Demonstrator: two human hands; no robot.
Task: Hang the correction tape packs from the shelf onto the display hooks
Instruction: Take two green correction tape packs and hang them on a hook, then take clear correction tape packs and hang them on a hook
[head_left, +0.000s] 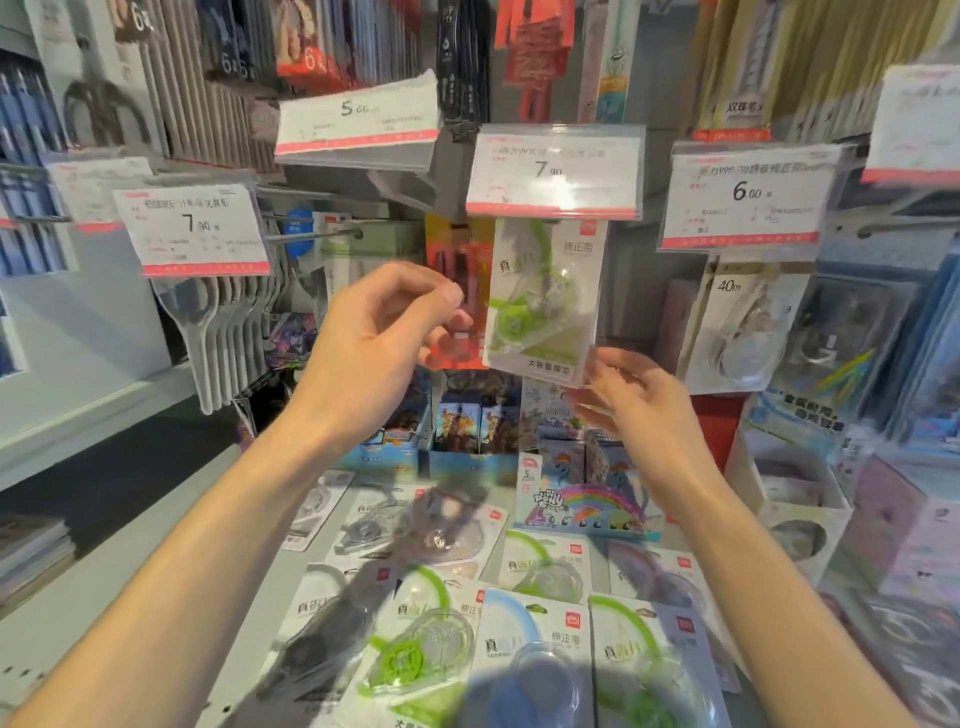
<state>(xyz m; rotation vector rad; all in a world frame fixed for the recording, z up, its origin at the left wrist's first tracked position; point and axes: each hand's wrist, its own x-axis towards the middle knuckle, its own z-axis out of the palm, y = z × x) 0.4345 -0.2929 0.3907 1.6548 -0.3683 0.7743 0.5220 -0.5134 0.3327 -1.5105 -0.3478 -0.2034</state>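
Head view shows my right hand (631, 415) pinching the lower right corner of a green correction tape pack (543, 301), thumb and fingers closed on the card edge, while the pack's top sits tucked under the 7.90 price tag (553, 171) at about twelve o'clock from my hands. I cannot tell whether its hang hole is already over the display hook, because the tag hides the hook's tip. My left hand (384, 338) is at nine o'clock from the pack, fingers loosely curled and holding nothing, just beside an orange pack (457, 270) hanging behind. To do this step well, I judge I should keep the card square to the hook, feel for the hole catching, and push straight back rather than twisting from the corner, since a corner grip lets the card swing. My free hand could lift the tag or steady the pack's left edge. The remaining correction tape packs (530, 649) lie spread flat on the shelf (130, 587) at six o'clock, green, blue and grey ones overlapping, so most of the job is not yet done.
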